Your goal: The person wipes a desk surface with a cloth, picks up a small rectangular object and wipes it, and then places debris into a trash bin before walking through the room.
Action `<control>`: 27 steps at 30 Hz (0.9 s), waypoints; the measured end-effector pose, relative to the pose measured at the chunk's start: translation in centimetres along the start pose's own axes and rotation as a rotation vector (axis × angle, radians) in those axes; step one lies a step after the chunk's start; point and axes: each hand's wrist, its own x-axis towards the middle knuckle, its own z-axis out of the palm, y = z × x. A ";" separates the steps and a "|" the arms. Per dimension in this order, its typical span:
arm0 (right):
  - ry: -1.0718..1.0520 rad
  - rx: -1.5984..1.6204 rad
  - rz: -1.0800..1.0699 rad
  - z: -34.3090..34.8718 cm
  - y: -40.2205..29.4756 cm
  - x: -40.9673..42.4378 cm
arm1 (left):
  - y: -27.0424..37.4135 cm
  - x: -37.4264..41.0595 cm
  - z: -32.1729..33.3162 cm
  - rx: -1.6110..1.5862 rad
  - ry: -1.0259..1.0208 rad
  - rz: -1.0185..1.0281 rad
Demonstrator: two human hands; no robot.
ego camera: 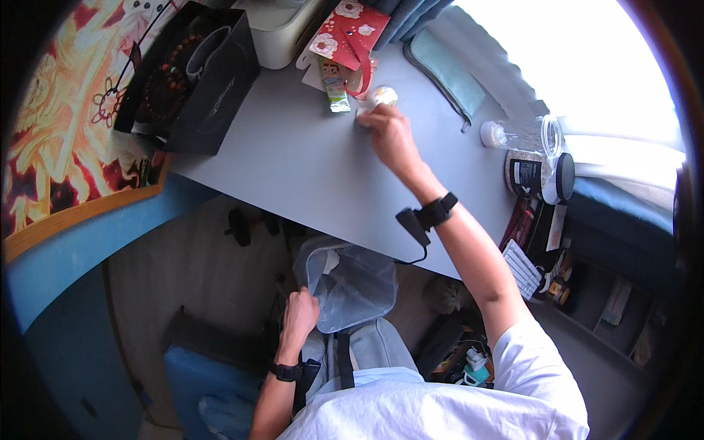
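My left hand (302, 312) grips the left rim of a translucent plastic waste bin (363, 297), held before my lap just below the desk's front edge. A crumpled white scrap (330, 262) lies inside it. My right hand (393, 135) reaches across the grey desk (308, 159), its fingers bent and blurred. Whether anything small is between those fingertips is unclear. Just beyond them sits a shiny, rounded, clear-and-white item (383, 96). To their left lie a green snack packet (334, 85) and a red floral envelope (352, 33) with a ribbon.
A black open box (212, 93) with bead bracelets stands at the desk's left. Toward the window are a teal cloth pouch (448, 71), a clear plastic jar (522, 135) on its side and a black-lidded tub (536, 176). A white keyboard (521, 269) lies right of my arm.
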 end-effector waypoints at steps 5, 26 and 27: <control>-0.047 -0.052 0.175 1.0 -2.1 -1.9 | -0.3 -0.5 0.5 -0.024 0.018 -0.020; -0.043 -0.168 0.371 0.1 -4.0 -6.0 | -3.3 -1.7 -6.5 -0.004 0.054 -0.140; 0.099 -0.093 0.344 1.7 -4.0 -4.7 | -3.4 -1.6 -6.8 0.004 0.077 -0.153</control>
